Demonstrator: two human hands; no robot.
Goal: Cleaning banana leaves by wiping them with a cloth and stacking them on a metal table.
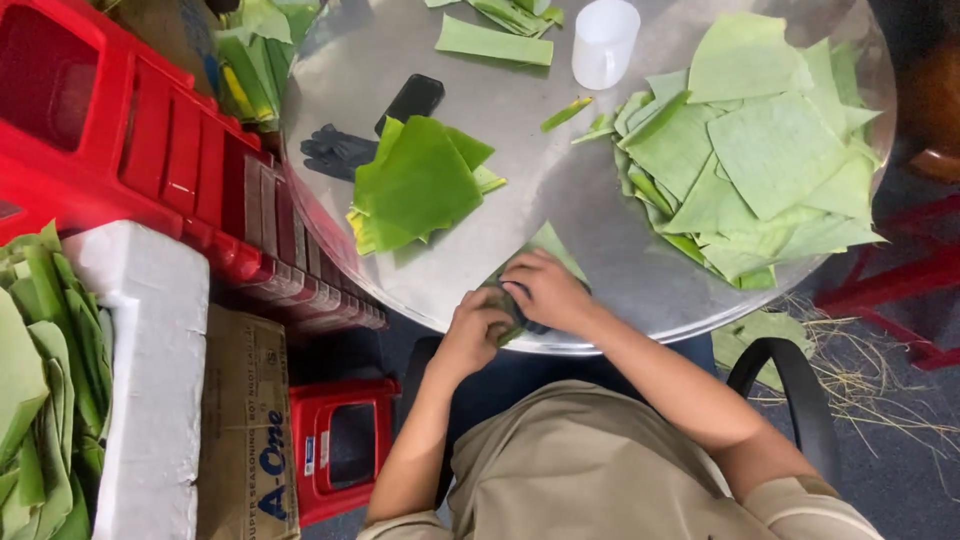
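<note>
A: Both hands down at the near edge of the round metal table (620,270), working one folded leaf piece (545,245).

B: Left hand (475,325) curled shut around the near end of the bundle, right hand (545,290) pressed on top, fingers (515,292) bent over the fold. Both grips closed on that same piece.

A: Look of the thing?

B: Pale green where a corner pokes out past the right hand, darker where wrapped tight under the fingers. Thin, flat, creased. Mostly hidden by the hands, so hard to tell whether anything sits inside.

A: Risks from here?

B: Probably a slip off the table, given how close to the rim the bundle sits, half over the lap. Smooth, shiny metal underneath, so little friction to hold anything. Also likely a split along the fold if squeezed too hard; leaf that thin tears easily along the grain.

A: Anything nearby to knock?

B: Stack of bright green leaf squares (415,185) just beyond the hands toward the left edge, big loose heap of pale leaf pieces (760,150) at the right edge, white plastic cup (603,42) at the far edge, black phone (410,100) and dark gloves (335,150) at the left edge. All apart from the hands, though a wide elbow swing could scatter the heap.
</note>
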